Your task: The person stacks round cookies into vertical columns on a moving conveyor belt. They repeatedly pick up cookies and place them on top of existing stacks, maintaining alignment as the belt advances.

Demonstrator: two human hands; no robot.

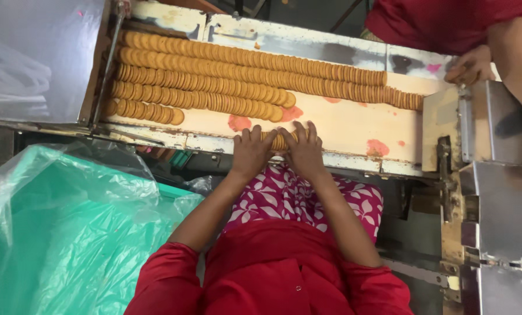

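A short stack of round biscuits [279, 141] sits pressed between a worker's two hands at the near edge of a cream conveyor belt [343, 125], the left hand [250, 153] and right hand [303, 150] each closed against one end. Long rows of biscuits [226, 76] fill the belt beyond. A co-worker's hand [470, 65] rests on a metal machine [494, 122]; a green plastic-lined bin [68, 233] stands alongside.
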